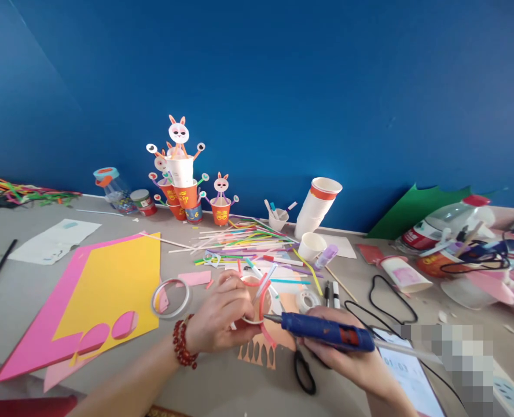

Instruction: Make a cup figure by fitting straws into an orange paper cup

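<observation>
My left hand (220, 313) is closed round a paper cup (253, 320), whose open mouth faces me. Pinkish-red strips (263, 296) and pale straws (266, 278) stick out of the cup. In my right hand (344, 362) is a blue hot glue gun (326, 331) with a clear glue stick out of its back. Its nozzle tip meets or nearly meets the cup's right rim by a strip; I cannot tell if they touch. Below lies peach paper (257, 351) with petal-like cut-outs, beside black-handled scissors (304, 373).
Yellow paper (122, 278) over pink sheets and a tape roll (170, 298) lie left. Behind are scattered straws (239, 237), rabbit-faced cups (221, 211) and a leaning cup stack (315, 208). A black cable (391, 315), a phone (407, 368) and a power strip (511, 394) lie right.
</observation>
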`<state>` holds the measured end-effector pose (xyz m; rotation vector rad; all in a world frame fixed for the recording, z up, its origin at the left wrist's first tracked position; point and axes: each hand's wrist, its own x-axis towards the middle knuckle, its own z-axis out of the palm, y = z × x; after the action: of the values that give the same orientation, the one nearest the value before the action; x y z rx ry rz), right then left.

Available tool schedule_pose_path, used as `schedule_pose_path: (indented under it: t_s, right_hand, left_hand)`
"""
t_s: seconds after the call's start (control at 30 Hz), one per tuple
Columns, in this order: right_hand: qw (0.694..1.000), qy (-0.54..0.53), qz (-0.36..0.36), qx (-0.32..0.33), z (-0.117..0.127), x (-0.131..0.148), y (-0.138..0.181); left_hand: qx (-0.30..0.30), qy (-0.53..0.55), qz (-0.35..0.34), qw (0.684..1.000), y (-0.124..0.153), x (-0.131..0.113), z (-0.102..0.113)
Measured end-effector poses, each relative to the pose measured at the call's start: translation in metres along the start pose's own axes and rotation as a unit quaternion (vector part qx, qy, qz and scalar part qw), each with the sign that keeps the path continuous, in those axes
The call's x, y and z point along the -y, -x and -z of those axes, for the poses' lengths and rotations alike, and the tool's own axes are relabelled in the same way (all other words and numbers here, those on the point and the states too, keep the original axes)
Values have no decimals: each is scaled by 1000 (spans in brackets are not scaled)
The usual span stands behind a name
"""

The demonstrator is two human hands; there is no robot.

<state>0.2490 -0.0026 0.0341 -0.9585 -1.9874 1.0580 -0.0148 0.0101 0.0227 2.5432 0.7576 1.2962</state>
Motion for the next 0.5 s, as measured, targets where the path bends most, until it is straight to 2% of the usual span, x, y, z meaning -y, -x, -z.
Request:
schedule_pose_path:
  t_s: [0.23,0.33,0.43,0.5]
  right_hand:
    - [998,-57,6,-36,-13,3,-3]
    - [992,-113,-18,-47,-21,-2,-3]
    - [981,-158,-48,-97,-32,-9,-2]
    - [978,-164,-43,-120,-40,-13,-2]
  left_hand:
    - [-54,-9,14,998,6,1,-6]
    - [-72,-19,4,997,5,0,-4]
    - [-72,-36,1,997,3,-1,-3]
    - [-66,-43,3,997,3,-2,-3]
